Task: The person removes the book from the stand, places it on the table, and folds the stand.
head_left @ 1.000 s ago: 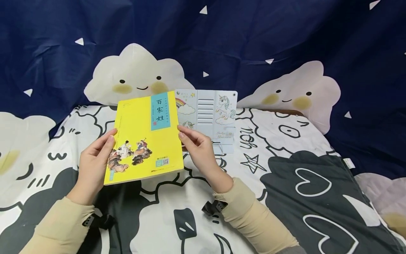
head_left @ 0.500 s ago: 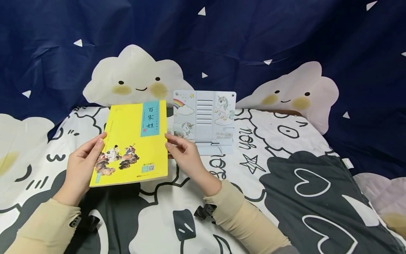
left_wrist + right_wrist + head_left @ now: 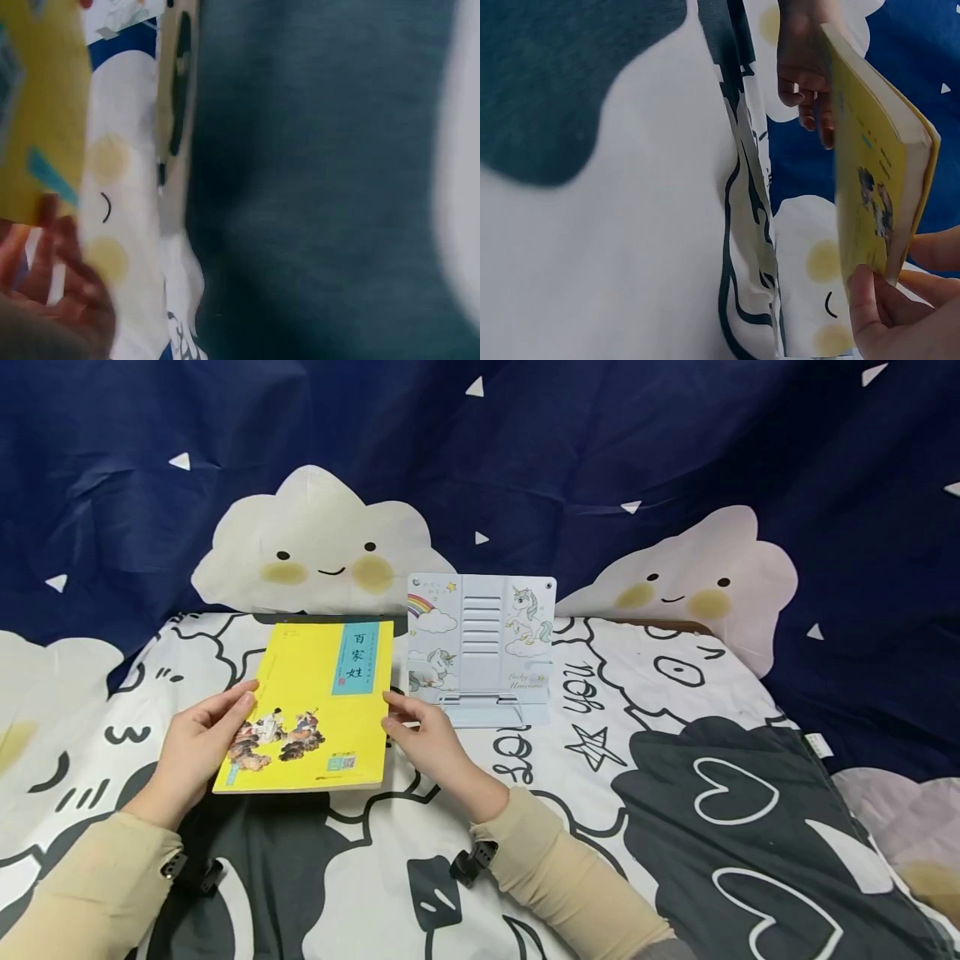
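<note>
A yellow paperback book [image 3: 307, 693] with a blue title panel is held front cover up between both hands. At its left edge my left hand [image 3: 197, 742] grips it, thumb on the cover. My right hand [image 3: 435, 747] pinches the opposite edge between thumb and fingers. The right wrist view shows the book's [image 3: 874, 161] page edges and closed cover, pinched low by the right hand [image 3: 911, 300]. Just right of the book stands a pale blue book stand [image 3: 482, 635] with unicorn drawings and a slotted middle panel, its lower ledge folded out.
A black, white and grey patterned cloth [image 3: 540, 827] covers the surface underneath. Behind it hangs a navy curtain [image 3: 570, 443] printed with white smiling clouds and small triangles. Each beige sleeve [image 3: 570, 868] carries a small black wrist camera [image 3: 474, 862].
Both hands have carried the book left and lowered it, turning it straighter and tipping it flatter. More of the book stand shows now; the stand itself stays in place.
</note>
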Tool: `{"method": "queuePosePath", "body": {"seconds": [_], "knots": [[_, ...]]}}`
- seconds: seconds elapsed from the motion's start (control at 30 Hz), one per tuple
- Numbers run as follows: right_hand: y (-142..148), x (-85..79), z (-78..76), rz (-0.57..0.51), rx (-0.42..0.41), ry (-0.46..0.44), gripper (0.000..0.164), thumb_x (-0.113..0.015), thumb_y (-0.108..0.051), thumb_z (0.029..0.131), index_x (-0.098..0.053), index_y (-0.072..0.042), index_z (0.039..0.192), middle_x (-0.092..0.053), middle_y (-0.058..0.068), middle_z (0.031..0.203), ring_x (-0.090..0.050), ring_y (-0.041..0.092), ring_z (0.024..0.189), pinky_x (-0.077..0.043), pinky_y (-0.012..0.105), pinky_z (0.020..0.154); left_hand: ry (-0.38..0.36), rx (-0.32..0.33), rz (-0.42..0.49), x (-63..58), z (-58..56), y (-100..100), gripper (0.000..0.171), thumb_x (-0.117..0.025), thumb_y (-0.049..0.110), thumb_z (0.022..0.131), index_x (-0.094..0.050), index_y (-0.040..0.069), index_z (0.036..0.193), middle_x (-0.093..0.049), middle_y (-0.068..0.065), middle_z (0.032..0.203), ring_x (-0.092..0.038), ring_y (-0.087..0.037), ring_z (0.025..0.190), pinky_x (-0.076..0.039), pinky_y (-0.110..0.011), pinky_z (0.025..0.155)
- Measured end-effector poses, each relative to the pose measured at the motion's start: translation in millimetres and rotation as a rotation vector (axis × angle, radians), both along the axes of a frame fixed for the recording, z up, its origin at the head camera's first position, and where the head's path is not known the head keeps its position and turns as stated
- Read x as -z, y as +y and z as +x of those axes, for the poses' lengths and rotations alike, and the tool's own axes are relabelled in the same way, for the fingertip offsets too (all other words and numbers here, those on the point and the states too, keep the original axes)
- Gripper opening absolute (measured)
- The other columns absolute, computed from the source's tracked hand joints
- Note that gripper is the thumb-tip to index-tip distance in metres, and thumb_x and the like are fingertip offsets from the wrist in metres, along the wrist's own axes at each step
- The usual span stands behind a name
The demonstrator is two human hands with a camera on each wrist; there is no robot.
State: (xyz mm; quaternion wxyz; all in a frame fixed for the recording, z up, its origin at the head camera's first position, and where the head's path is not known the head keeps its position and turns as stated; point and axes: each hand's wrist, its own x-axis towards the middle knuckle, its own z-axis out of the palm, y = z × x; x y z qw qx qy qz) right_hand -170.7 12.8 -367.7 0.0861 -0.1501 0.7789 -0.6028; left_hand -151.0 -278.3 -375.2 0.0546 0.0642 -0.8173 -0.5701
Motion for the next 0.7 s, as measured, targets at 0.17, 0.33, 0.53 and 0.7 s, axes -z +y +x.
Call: {"method": "queuePosePath", "body": {"seconds": [0.17, 0.33, 0.53, 0.7], "knots": [[-2.9, 2.3, -0.8, 0.000, -0.012, -0.117, 0.043, -0.062, -0.009, 0.097, -0.056, -0.005, 0.140, -0.066, 0.014, 0.125, -0.059, 0.021, 0.108, -0.048, 0.020, 0.074, -0.121, 0.048, -0.084, 2.7, -3.7, -7.6, 0.068, -0.055, 0.050, 0.098, -0.044, 0.006, 0.149, -0.059, 0.038, 0.090, -0.063, 0.006, 0.076, -0.054, -0.016, 0.063], [-6.3, 9.9, -2.2, -0.005, -0.028, -0.193, 0.049, -0.065, -0.005, 0.093, -0.055, -0.004, 0.140, -0.063, 0.014, 0.127, -0.060, 0.014, 0.096, -0.046, 0.019, 0.071, -0.178, 0.068, -0.100, 7.8, -4.4, -11.6, 0.069, -0.056, 0.050, 0.098, -0.044, 0.006, 0.149, -0.058, 0.037, 0.088, -0.063, 0.004, 0.074, -0.055, -0.019, 0.063], [-7.7, 16.0, -1.9, -0.036, -0.070, -0.235, 0.055, -0.070, -0.003, 0.088, -0.054, 0.001, 0.140, -0.061, 0.017, 0.132, -0.058, 0.011, 0.087, -0.048, 0.018, 0.072, -0.236, 0.090, -0.103, 12.5, -7.3, -17.1, 0.071, -0.058, 0.049, 0.097, -0.043, 0.002, 0.148, -0.062, 0.031, 0.083, -0.066, 0.002, 0.072, -0.057, -0.022, 0.063], [-8.7, 18.7, -1.8, 0.002, -0.094, -0.257, 0.056, -0.071, -0.004, 0.087, -0.052, 0.003, 0.140, -0.060, 0.019, 0.135, -0.058, 0.014, 0.091, -0.052, 0.022, 0.077, -0.274, 0.105, -0.121, 14.0, -8.0, -18.4, 0.069, -0.057, 0.046, 0.099, -0.042, -0.002, 0.147, -0.065, 0.026, 0.082, -0.066, 0.001, 0.071, -0.057, -0.023, 0.063]]}}
